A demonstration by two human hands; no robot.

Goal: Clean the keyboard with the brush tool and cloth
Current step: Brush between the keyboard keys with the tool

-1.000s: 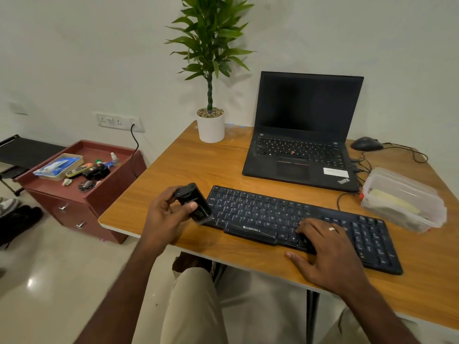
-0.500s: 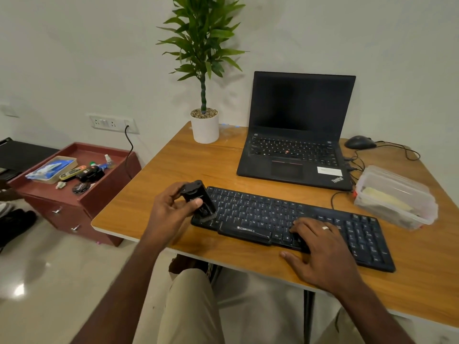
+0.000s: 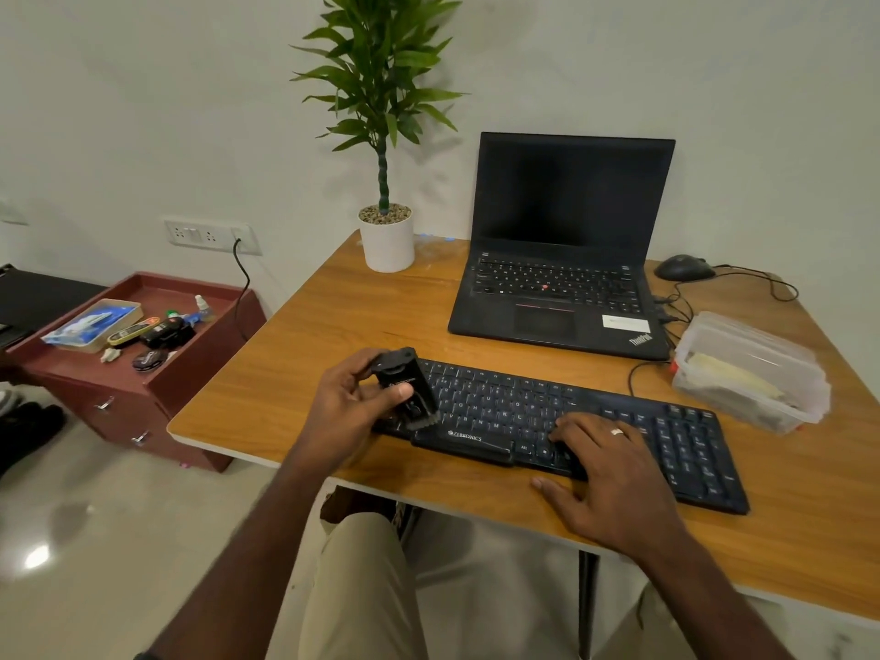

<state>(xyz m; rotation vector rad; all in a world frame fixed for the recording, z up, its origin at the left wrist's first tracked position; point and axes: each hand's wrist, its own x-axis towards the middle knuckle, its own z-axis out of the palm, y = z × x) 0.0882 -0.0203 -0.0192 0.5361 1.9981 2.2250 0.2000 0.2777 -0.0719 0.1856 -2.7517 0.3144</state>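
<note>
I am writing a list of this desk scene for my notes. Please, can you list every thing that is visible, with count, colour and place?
keyboard: 1, black, front of the table
brush tool: 1, black, over the keyboard's left end
laptop: 1, black, open, behind the keyboard
mouse: 1, black, right of the laptop
plastic box: 1, clear, lidded, table's right side
potted plant: 1, green in a white pot, back left corner
table: 1, wooden brown
cabinet: 1, dark red, on the floor at left, small items on top
wall socket: 1, white, a black cable plugged in
left hand: 1, holds the brush tool
right hand: 1, fingers flat on the keyboard, wears a ring
</note>
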